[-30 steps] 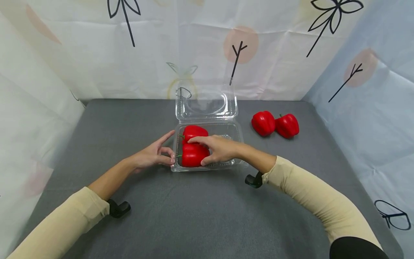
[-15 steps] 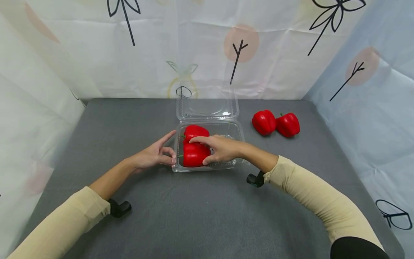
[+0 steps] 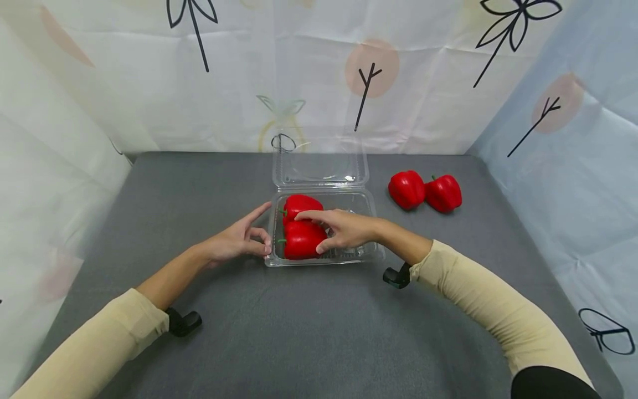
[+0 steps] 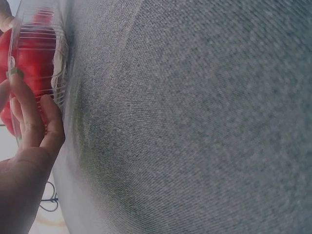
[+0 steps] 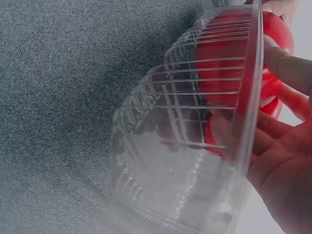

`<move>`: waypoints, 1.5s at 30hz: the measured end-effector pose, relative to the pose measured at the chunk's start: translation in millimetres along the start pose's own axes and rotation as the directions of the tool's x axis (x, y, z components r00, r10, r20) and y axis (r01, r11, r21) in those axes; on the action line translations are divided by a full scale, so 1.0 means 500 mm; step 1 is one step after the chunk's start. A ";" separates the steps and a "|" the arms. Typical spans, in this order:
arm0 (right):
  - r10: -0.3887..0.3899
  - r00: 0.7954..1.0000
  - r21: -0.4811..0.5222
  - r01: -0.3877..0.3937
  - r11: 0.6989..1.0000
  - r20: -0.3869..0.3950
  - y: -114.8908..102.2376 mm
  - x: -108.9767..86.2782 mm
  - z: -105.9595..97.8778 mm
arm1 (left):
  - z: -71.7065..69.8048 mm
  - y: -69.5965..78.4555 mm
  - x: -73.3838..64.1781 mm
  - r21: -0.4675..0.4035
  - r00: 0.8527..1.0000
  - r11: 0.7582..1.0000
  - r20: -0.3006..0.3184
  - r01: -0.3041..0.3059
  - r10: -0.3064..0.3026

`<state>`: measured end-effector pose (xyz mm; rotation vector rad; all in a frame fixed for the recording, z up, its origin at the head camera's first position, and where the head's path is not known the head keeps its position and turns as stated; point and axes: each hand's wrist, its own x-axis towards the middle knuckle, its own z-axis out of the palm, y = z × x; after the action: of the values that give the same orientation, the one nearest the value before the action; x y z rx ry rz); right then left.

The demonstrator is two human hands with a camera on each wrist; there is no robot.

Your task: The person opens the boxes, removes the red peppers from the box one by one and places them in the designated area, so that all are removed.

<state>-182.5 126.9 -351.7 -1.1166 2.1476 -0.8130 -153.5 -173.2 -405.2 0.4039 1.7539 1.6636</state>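
An open, clear plastic clamshell container [image 3: 349,256] sits mid-table, its lid [image 3: 319,169] raised at the back. In its left half are two red bell peppers, the far one [image 3: 301,204] and the near one [image 3: 301,241], side by side with green stems pointing left. My right hand [image 3: 346,228] grips the near pepper from the right, thumb on its near side and fingers over its top and far side. My left hand [image 3: 236,238] pinches the container's left rim between thumb and fingers, its index finger stretched along the edge. In the right wrist view, the pepper [image 5: 224,58] shows through the ribbed wall.
Two more red bell peppers, one [image 3: 407,189] beside the other [image 3: 443,194], lie on the grey table [image 3: 299,332] at the back right. A printed white cloth [image 3: 219,111] encloses the table at the back and sides.
The near pepper has shifted slightly to the right inside the container, together with my right hand. The left hand stays in place at the rim.
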 end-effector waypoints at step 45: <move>0.247 0.866 0.069 -0.242 0.968 -0.435 0.038 -0.283 -0.101 | 0.006 0.007 -0.002 0.033 0.998 0.999 -0.048 0.031 -0.029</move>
<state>-160.4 268.6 -303.2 -0.6697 2.5844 -1.0325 -151.8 -171.0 -401.3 0.3548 1.8162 1.6366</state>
